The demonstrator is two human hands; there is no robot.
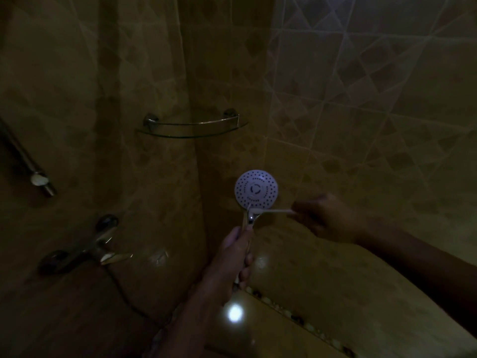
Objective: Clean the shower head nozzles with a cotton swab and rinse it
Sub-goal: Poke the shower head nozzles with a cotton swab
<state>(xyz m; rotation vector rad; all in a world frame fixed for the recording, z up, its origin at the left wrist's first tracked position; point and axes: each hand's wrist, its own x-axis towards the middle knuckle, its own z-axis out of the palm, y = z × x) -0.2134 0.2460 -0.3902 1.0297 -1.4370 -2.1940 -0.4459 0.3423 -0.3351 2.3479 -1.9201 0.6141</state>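
Note:
The room is dim. A round white shower head [256,189] with dark nozzle dots faces me at centre, on a chrome handle. My left hand [238,250] is wrapped around that handle below the head. My right hand [326,217] comes in from the right and pinches one end of a thin white cotton swab [271,210]. The swab lies level, and its far tip touches the lower rim of the shower face, just above the neck.
A chrome mixer tap [87,248] with a hose sits on the left wall. A glass corner shelf [192,127] hangs above. A shower rail bracket [38,178] is far left. A tiled ledge [335,293] with a bright light reflection runs below my arms.

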